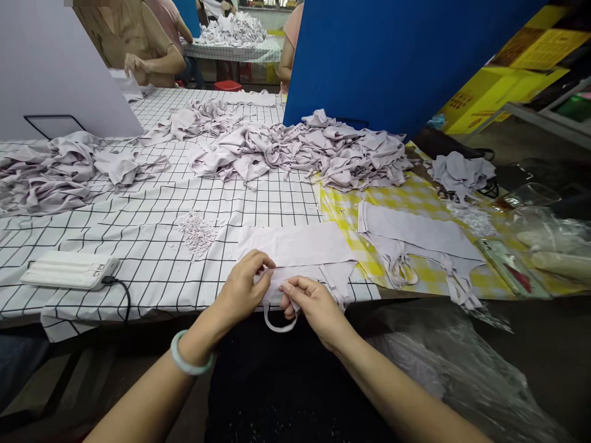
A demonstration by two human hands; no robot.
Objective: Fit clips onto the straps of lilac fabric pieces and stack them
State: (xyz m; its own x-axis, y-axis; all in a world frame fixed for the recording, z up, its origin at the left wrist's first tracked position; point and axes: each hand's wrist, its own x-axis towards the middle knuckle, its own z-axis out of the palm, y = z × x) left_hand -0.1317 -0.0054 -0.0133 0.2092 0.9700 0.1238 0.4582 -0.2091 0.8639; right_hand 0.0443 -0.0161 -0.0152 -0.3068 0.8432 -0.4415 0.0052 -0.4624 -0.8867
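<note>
A pale lilac strappy camisole lies flat at the table's front edge, its straps toward me. My left hand rests on its left part, with thumb and forefinger closed on the cloth near a seam. Just to the right, my right hand pinches the garment's edge near the base of a strap. One looped strap hangs over the table edge between the hands. Whatever small thing may be between the right fingertips is hidden. A second camisole lies folded flat on the right.
Heaps of lilac garments stretch across the checked tablecloth. Small pale scraps lie in a pile left of centre, near a white power bank with a cable. A blue panel stands behind. Another person works at the far left.
</note>
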